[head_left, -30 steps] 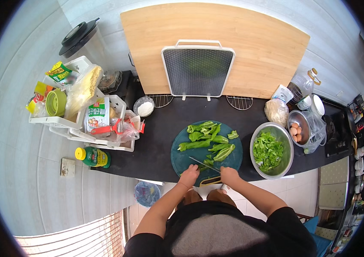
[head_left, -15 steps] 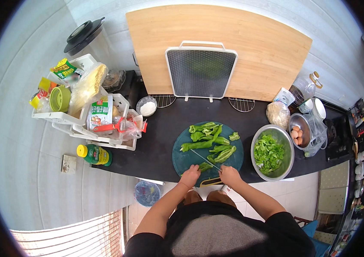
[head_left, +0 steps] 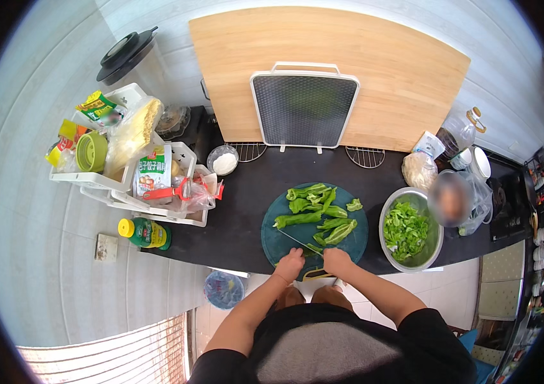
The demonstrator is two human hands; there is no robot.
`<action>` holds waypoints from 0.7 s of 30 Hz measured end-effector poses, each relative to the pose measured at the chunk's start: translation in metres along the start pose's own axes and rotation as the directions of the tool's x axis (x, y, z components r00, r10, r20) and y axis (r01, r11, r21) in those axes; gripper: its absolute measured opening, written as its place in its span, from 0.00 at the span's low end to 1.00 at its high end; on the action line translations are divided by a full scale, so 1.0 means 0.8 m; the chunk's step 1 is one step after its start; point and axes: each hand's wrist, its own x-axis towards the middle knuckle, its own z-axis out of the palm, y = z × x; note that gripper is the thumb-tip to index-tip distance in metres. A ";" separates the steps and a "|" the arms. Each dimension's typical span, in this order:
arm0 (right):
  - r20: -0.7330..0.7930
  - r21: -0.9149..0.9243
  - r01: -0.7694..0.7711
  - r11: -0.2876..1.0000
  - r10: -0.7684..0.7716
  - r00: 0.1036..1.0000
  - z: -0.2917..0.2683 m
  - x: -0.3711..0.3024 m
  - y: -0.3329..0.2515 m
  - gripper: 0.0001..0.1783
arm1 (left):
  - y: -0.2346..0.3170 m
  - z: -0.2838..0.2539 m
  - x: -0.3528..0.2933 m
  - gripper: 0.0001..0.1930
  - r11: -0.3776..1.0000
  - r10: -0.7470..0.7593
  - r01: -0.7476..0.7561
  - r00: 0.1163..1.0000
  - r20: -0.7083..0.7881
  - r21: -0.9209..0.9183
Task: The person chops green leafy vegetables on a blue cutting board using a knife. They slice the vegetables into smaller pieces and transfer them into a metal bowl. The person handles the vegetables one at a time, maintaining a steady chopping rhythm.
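Both my hands are at the near edge of a round dark-green cutting board (head_left: 291,240) with a yellow handle. My right hand (head_left: 338,261) is wrapped round the handle of a kitchen knife (head_left: 300,242), whose blade points up and left over the board. Closed fingers of my left hand (head_left: 290,264) press on a green pepper, mostly hidden under them; a bit of green shows by the blade. Split green pepper pieces (head_left: 299,219) lie farther up the board, some halved and opened (head_left: 338,232).
Right of the board, a steel bowl (head_left: 439,248) holds chopped greens (head_left: 406,230). Beyond it are a blurred round patch and a clear plastic bag (head_left: 474,208). Left are white baskets (head_left: 96,181) of packets, a yellow-capped bottle (head_left: 144,233) and a bowl of white powder (head_left: 224,163).
My right hand and the knife have shifted slightly left, closer to my left hand. My left hand stays almost in place. The pepper pieces on the board look the same.
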 end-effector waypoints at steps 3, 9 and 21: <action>0.000 -0.002 -0.006 1.000 0.006 1.000 0.004 0.018 -0.006 0.09 | 0.005 -0.004 0.002 0.03 1.000 -0.013 0.013 1.000 -0.010 0.005; -0.053 -0.008 0.020 1.000 -0.020 0.998 0.005 0.005 -0.002 0.08 | 0.005 -0.010 0.004 0.04 1.000 -0.021 0.021 1.000 0.020 -0.003; -0.105 -0.005 0.088 0.996 -0.088 0.991 0.021 0.032 -0.028 0.08 | 0.008 -0.006 -0.005 0.03 0.999 -0.026 0.026 1.000 -0.004 0.044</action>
